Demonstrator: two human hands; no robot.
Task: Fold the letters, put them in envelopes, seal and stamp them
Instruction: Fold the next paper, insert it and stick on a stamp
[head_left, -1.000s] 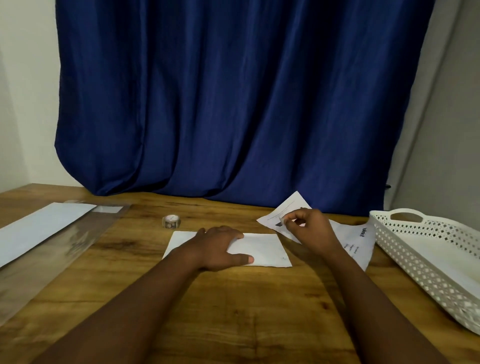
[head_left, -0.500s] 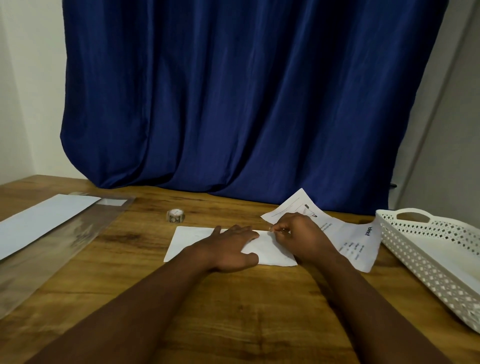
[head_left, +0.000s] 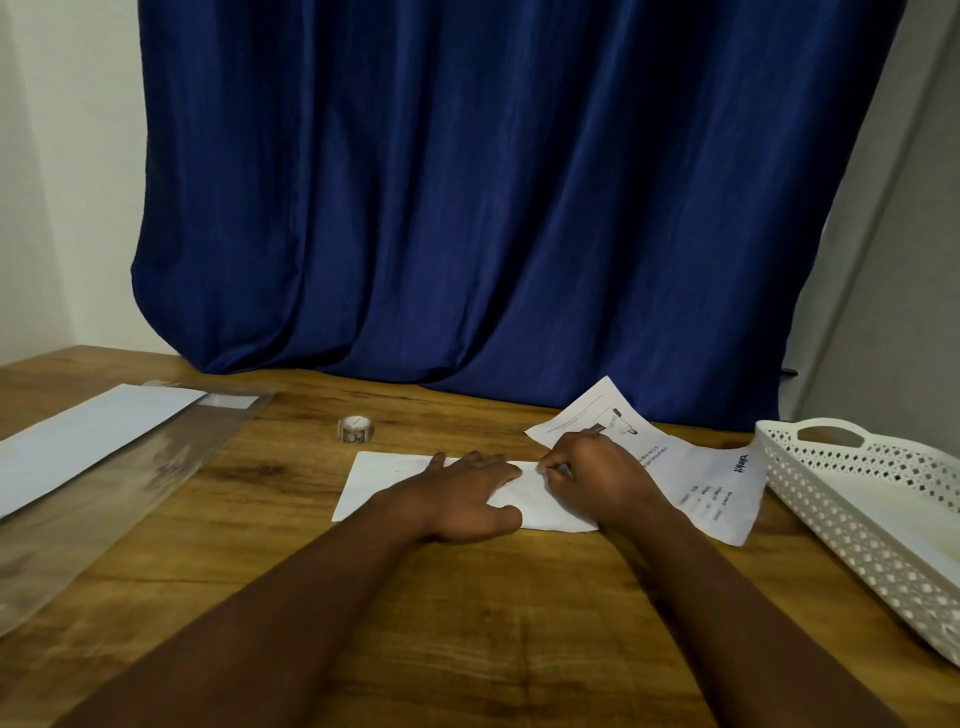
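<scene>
A white envelope (head_left: 374, 483) lies flat on the wooden counter (head_left: 467, 623), pinned under the left hand (head_left: 462, 493), whose fingers are spread open and pressing, holding nothing. The right hand (head_left: 597, 478) sits just beside it at the envelope's right end, fingertips (head_left: 545, 466) pinched shut on something small at the top edge, possibly a stamp or the flap; too small to tell. The risk, judged from here: if the flat palm eases off, the envelope could skid under the right hand's push, so the stamp or seal lands crooked or wrinkled. Just beyond the right hand's knuckles lie printed letters (head_left: 706, 483), unfolded, partly under the wrist, and a drag of the forearm could crease or sweep them. Farther right stands a white perforated tray (head_left: 883, 499); a roll of stickers (head_left: 356, 429) rests beyond the left hand, and a sheet in clear plastic (head_left: 93, 441) well off to its left. Compared with 1 second ago, the right hand has dropped from the letters onto the envelope.
</scene>
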